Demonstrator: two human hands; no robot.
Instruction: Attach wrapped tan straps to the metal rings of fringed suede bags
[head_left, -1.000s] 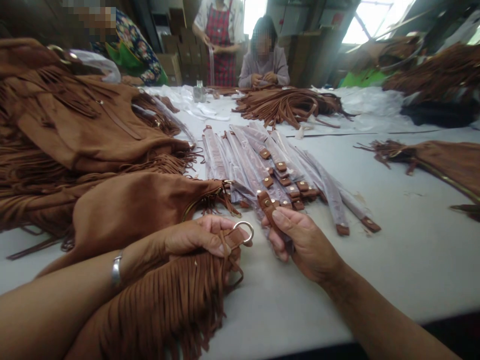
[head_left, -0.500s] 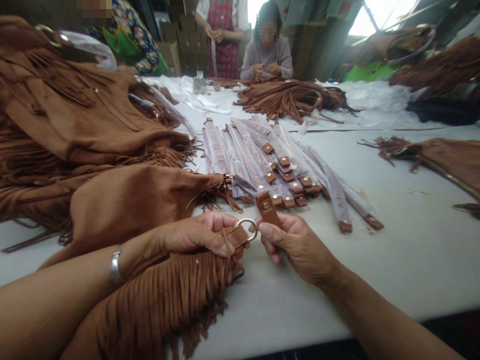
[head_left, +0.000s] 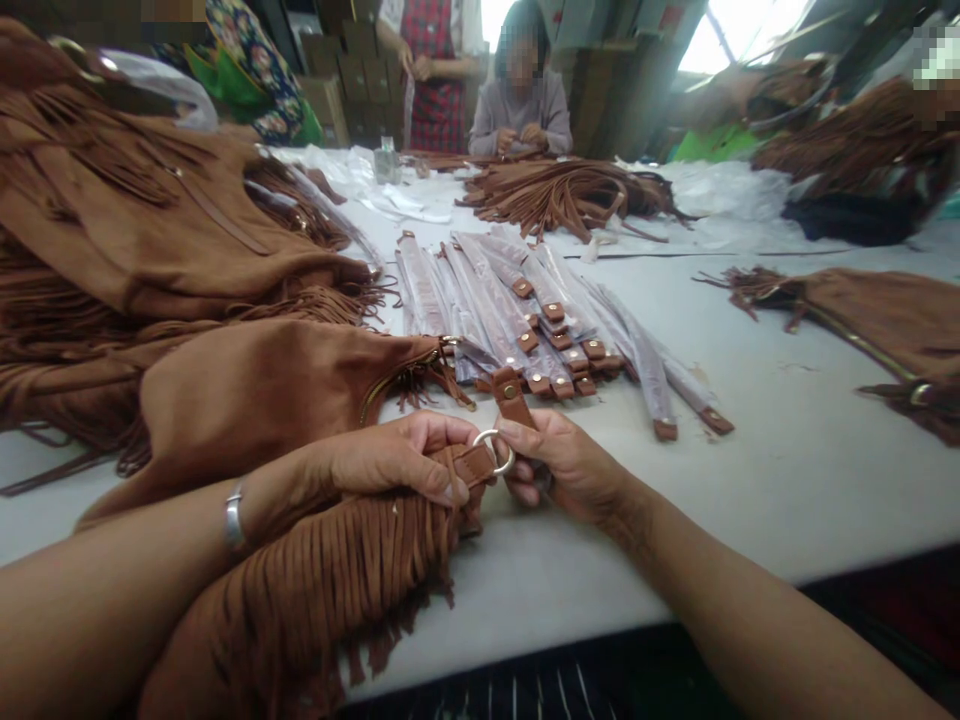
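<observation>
My left hand (head_left: 409, 460) is closed on the ring end of a brown fringed bag (head_left: 322, 580), its thumb lying over the leather tab. From that tab a silver metal ring (head_left: 504, 462) sticks out to the right. Between the fingers of my right hand (head_left: 562, 460) is a brown leather strap (head_left: 511, 398), its end with a brass snap pointing up and away. The right fingertips are at the ring, touching or very close to it. The rest of the strap is hidden behind the right hand.
Several plastic-wrapped straps (head_left: 495, 300) lie just beyond my hands. Brown bags (head_left: 247, 390) are heaped at the left, and another bag (head_left: 877, 310) lies at the right. Across the white table (head_left: 750, 500), a fringe pile (head_left: 562, 190) lies before a seated person (head_left: 521, 110); others stand nearby.
My right hand has moved slightly left, bringing the strap closer to the ring. The ring has tilted. The whole view has shifted a little.
</observation>
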